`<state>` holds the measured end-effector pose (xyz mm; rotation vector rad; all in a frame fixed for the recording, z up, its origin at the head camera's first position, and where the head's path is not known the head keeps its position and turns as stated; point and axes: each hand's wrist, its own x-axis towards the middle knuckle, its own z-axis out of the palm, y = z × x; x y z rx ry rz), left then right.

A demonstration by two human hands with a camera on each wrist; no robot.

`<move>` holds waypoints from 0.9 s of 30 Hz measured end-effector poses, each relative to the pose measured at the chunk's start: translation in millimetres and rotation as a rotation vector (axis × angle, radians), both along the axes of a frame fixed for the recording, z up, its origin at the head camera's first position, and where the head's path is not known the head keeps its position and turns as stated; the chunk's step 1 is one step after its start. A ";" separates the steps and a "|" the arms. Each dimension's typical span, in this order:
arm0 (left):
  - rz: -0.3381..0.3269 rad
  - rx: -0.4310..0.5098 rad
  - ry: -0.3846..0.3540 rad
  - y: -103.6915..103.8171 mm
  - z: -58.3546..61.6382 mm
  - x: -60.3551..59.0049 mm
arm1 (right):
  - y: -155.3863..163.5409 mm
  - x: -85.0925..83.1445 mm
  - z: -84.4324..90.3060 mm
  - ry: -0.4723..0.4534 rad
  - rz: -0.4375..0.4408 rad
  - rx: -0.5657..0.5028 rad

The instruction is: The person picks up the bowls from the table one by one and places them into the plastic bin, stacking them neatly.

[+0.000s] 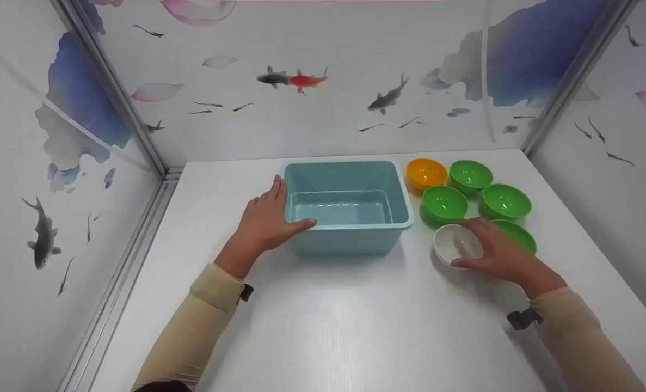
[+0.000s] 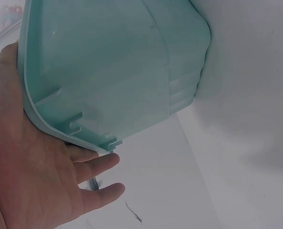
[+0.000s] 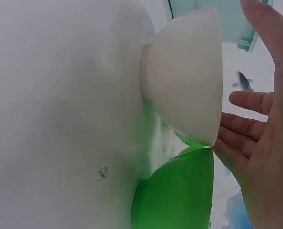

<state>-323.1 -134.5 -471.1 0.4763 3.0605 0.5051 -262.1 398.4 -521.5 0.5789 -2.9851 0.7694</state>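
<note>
A light blue-green plastic tub (image 1: pixel 350 242) stands upright on the table, and nothing shows inside it. My left hand (image 1: pixel 265 220) rests on its left rim, thumb over the front corner and fingers fairly straight along the outside. Over to the right, my right hand (image 1: pixel 498 251) is spread above a small white bowl (image 1: pixel 447 247). In the right wrist view its fingers are extended beside the rim of the white bowl (image 3: pixel 186 71), with a green bowl (image 3: pixel 179 195) close by. Part of one green bowl (image 1: pixel 521 235) is hidden behind that hand.
Several green bowls (image 1: pixel 506 201) and one orange bowl (image 1: pixel 427 173) are grouped right of the tub, openings upward. White panels (image 1: pixel 333 125) with fish pictures enclose the table (image 1: pixel 328 326) at the back and sides.
</note>
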 end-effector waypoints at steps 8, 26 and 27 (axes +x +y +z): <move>-0.003 0.003 -0.003 0.3 3.2 2.0 | 1.3 1.3 -2.5 0.003 0.001 0.063; 0.006 -0.003 -0.016 1.5 4.5 2.0 | -4.3 1.1 -3.0 -0.007 -0.013 0.112; 0.006 -0.004 -0.015 1.4 4.2 1.9 | -4.3 0.8 -4.0 -0.001 -0.010 0.110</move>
